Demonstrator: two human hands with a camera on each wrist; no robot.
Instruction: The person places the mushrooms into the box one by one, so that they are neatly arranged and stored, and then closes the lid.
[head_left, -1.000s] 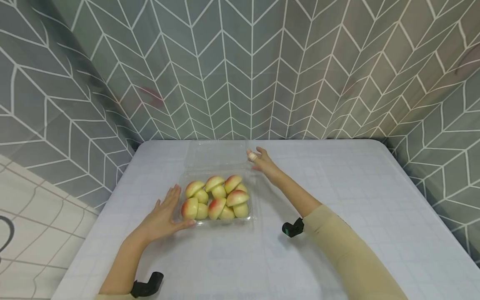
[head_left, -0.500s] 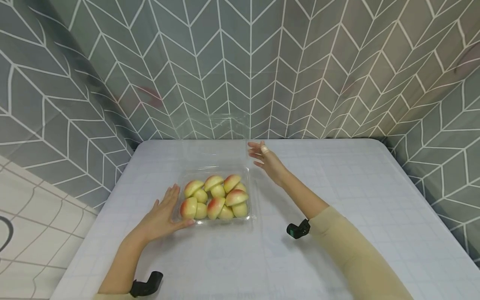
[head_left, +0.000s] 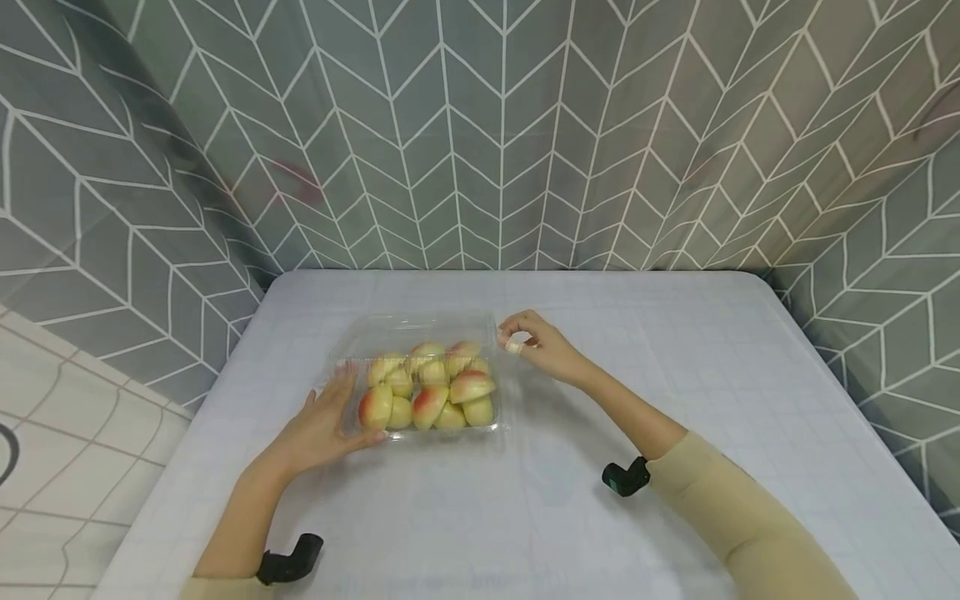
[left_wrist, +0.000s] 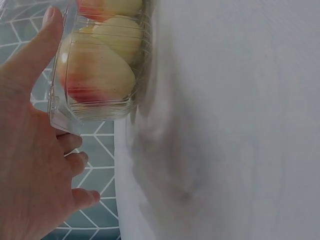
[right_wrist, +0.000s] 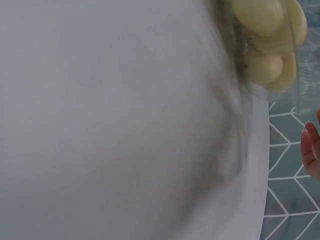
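Note:
A clear plastic clamshell box (head_left: 442,432) lies on the table, filled with several yellow pieces (head_left: 472,387) that have a red blush. Some look mushroom-shaped, a cap set on a rounded stem. The box's transparent lid (head_left: 416,323) tilts forward over the back row, partly lowered. My left hand (head_left: 318,427) rests against the box's left side, fingers extended along it and thumb at the front left corner. At the right edge of the lid, my right hand (head_left: 546,346) pinches the plastic with curled fingers and thumb. Only the fingertips of the right hand (right_wrist: 311,152) show in the right wrist view.
A white cloth covers the table (head_left: 675,367), whose back edge meets a grey chevron curtain (head_left: 480,133). White tiles (head_left: 75,467) show at the far left. Black camera mounts (head_left: 626,477) sit at both wrists.
The lid first lay back, then stood raised, and now leans forward over the box. My right hand has gone up and come back toward me with it. The left hand has barely moved.

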